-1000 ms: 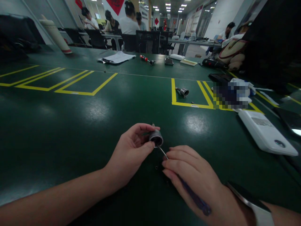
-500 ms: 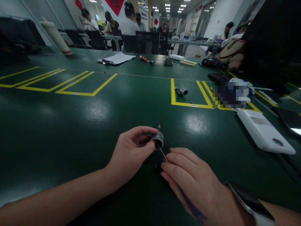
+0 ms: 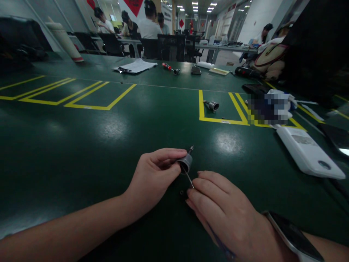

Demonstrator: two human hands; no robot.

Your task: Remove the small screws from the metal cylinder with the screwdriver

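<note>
My left hand [image 3: 154, 178] pinches a small cup-shaped metal part with a shank [image 3: 186, 162], resembling a hole saw. Its hollow mouth faces me and the shank points away, up to the right. In my right hand [image 3: 223, 207] is a screwdriver [image 3: 189, 179]; its thin shaft reaches into the cup's mouth, and part of a dark bluish handle shows below the palm. The tip is hidden inside the cup. A tiny dark ring-like piece [image 3: 181, 193] lies on the green tabletop [image 3: 152, 127] beside my right fingertips.
A similar cup-shaped part [image 3: 212, 106] and a tiny piece [image 3: 223, 118] lie in a yellow-taped box. Right stands a white device [image 3: 311, 153]. Farther back are papers [image 3: 137, 66], a red-handled screwdriver [image 3: 167, 66], a dark phone-like object [image 3: 195, 70] and a tumbler [image 3: 65, 42]. People sit beyond.
The cup-shaped part has turned in my left fingers, so its shank now leans to the right. My right hand keeps the screwdriver in the cup, nearly unmoved.
</note>
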